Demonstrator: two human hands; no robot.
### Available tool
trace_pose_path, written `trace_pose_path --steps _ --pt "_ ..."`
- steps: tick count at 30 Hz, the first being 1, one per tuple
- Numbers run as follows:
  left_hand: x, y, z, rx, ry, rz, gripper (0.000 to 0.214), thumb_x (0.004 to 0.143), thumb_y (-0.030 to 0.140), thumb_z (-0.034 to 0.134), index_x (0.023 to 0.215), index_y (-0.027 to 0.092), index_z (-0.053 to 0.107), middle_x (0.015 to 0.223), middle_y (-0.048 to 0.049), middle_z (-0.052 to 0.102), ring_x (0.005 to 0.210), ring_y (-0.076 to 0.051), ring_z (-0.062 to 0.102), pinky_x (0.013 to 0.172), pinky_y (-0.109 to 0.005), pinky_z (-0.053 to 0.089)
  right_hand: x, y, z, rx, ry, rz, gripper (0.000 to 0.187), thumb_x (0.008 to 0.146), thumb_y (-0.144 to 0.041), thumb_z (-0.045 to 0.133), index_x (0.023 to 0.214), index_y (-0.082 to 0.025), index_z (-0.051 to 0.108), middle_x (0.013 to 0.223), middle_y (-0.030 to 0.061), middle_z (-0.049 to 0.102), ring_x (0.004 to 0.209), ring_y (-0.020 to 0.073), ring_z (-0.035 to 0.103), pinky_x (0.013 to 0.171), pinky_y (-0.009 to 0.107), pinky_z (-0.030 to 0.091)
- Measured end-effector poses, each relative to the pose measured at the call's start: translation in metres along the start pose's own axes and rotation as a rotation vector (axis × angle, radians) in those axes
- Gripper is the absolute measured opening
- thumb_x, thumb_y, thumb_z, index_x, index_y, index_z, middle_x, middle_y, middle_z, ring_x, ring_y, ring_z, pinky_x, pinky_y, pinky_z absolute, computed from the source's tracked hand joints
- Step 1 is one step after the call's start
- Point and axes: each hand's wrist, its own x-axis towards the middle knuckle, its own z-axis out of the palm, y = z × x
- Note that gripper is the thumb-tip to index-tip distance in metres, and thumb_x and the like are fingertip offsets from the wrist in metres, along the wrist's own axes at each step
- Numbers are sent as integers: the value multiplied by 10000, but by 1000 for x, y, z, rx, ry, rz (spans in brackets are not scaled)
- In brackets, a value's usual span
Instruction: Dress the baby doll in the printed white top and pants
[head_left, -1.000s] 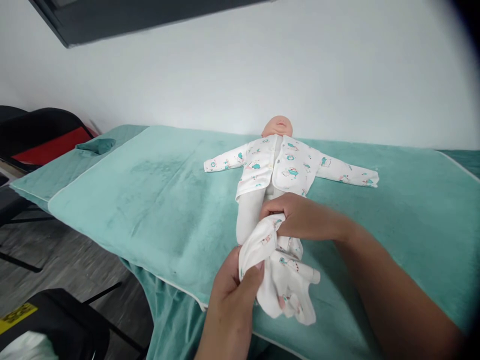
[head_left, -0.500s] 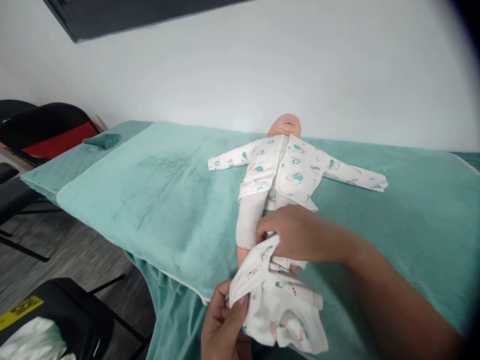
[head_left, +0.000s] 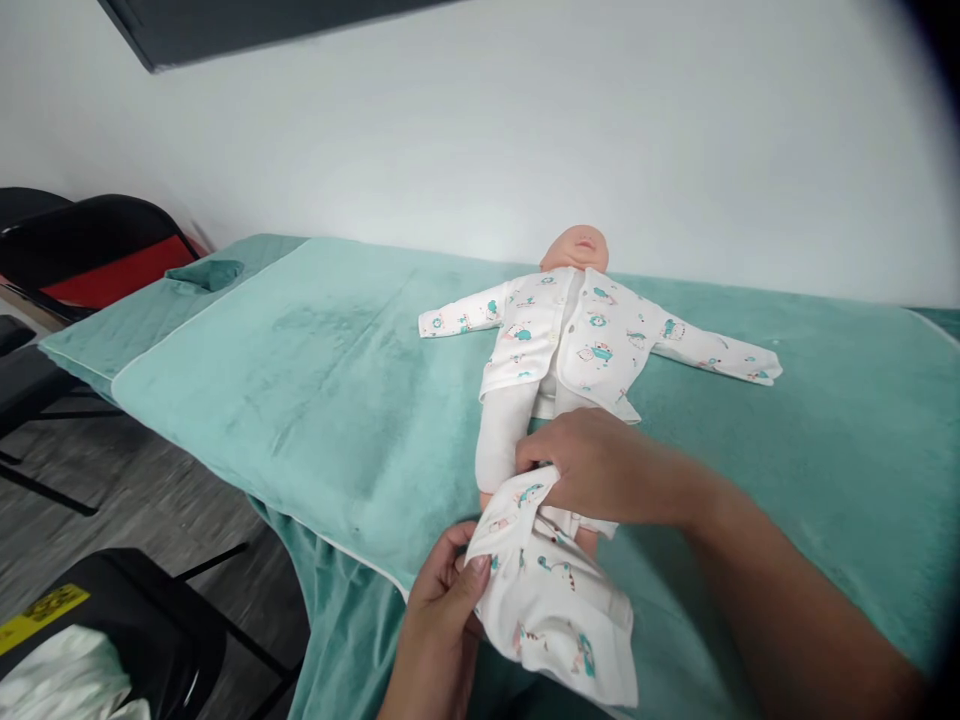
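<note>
A baby doll [head_left: 574, 248] lies on its back on a teal blanket [head_left: 315, 370], arms spread, wearing a white printed jacket [head_left: 570, 335] that hangs open at the front. Its legs are in plain white fabric. At the doll's feet both hands grip a pair of white printed baby trousers [head_left: 551, 605]. My left hand [head_left: 442, 600] pinches the waistband's near edge. My right hand [head_left: 592, 465] is closed on the waistband's far edge, right over the doll's lower legs. The doll's feet are mostly hidden behind the trousers.
The blanket covers a table against a white wall, its near edge hanging down at the lower middle. A small folded teal cloth [head_left: 206, 273] lies at the far left. Black chairs with a red seat [head_left: 112, 275] stand left. A black bin with white material [head_left: 67, 670] sits lower left.
The trousers dropped lower and unfolded from a bunched wad to a spread waistband. My left hand slid down toward the table's edge; my right hand stayed at the doll's legs.
</note>
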Motion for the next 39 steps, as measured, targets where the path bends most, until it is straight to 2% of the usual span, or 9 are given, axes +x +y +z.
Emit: trace_pose_path --steps 4,6,11,17,19,24,30,36,39 --pt "9 15 0 134 -50 -4 390 739 427 792 997 170 652 755 -7 614 662 -122 549 636 -227 438 1 0 2 -85 46 -8 260 838 -305 587 621 -180 517 570 -44 556 540 86 385 559 303 191" --pt "11 21 -1 227 -77 5 380 759 438 769 1007 177 646 776 -9 619 672 -121 539 621 -219 420 2 0 3 -97 50 -9 271 837 -301 580 620 -174 479 562 -47 529 534 81 360 557 303 183" --pt "7 29 -7 466 -134 17 253 763 344 747 905 181 616 841 -15 635 777 -155 558 676 -239 430 1 -1 0 -53 10 9 98 749 -191 575 661 -186 532 604 -51 564 560 86 380 567 298 198" --pt "4 30 -7 603 -179 106 187 712 158 679 864 188 576 1150 -55 633 987 -216 593 818 -294 456 1 -4 -2 -28 6 22 85 722 -154 559 723 -210 623 682 -44 645 598 98 440 581 301 199" --pt "3 31 -5 644 -171 97 185 711 147 655 867 190 565 1107 -49 644 947 -208 591 797 -293 452 2 -3 -2 -22 6 17 91 726 -153 563 727 -213 632 688 -45 652 604 99 456 583 299 204" --pt "7 37 -9 696 -186 70 150 739 151 595 869 198 536 829 12 608 797 -161 540 696 -255 417 3 0 -2 78 40 22 80 813 -253 591 751 -222 631 715 -51 657 635 101 494 605 275 257" --pt "35 51 -15 692 -271 233 126 789 166 583 890 209 521 794 38 570 740 -121 502 658 -225 406 6 3 -4 142 51 33 231 860 -410 606 746 -211 578 729 -36 631 677 124 519 603 266 291" --pt "55 56 -1 646 -119 403 122 794 209 599 857 217 495 703 57 523 627 -102 450 550 -204 386 6 4 -6 165 23 36 308 879 -522 603 849 -216 627 814 -15 662 756 162 561 644 285 338" --pt "63 55 3 640 -67 483 104 788 204 598 853 214 516 693 59 518 595 -94 437 523 -198 374 6 4 -6 129 16 49 293 850 -509 641 873 -217 639 827 -7 674 759 169 572 637 287 334"
